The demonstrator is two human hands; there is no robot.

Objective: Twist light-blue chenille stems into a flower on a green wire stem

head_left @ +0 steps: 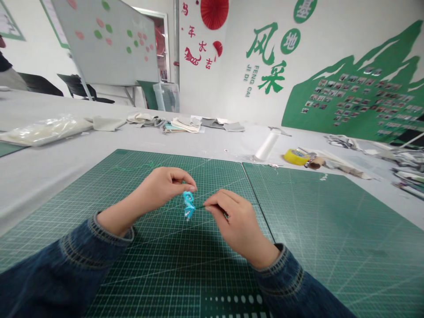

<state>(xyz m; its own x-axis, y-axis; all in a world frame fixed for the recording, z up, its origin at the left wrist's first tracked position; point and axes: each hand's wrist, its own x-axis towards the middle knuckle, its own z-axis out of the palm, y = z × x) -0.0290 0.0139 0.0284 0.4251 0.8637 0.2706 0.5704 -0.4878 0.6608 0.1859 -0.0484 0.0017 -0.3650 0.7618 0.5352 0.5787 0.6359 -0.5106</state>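
A small bright blue looped craft piece (pixel 188 206) hangs above the green cutting mat (pixel 159 265), between my two hands. Its thin dark stem runs to the right, where my right hand (pixel 235 221) pinches the end between thumb and fingertips. At the top loop of the blue piece, the thumb and index finger of my left hand (pixel 162 187) are closed together. The lower part of the blue piece is folded and hangs free, touching neither hand.
A second green mat (pixel 331 221) adjoins on the right. Behind the mats lie a white roll (pixel 267 145), yellow tape (pixel 296 157), a brown tube (pixel 316 163), fabric scraps (pixel 185 125) and a plastic-wrapped bundle (pixel 49 130). A person's sleeve (pixel 4 62) shows far left.
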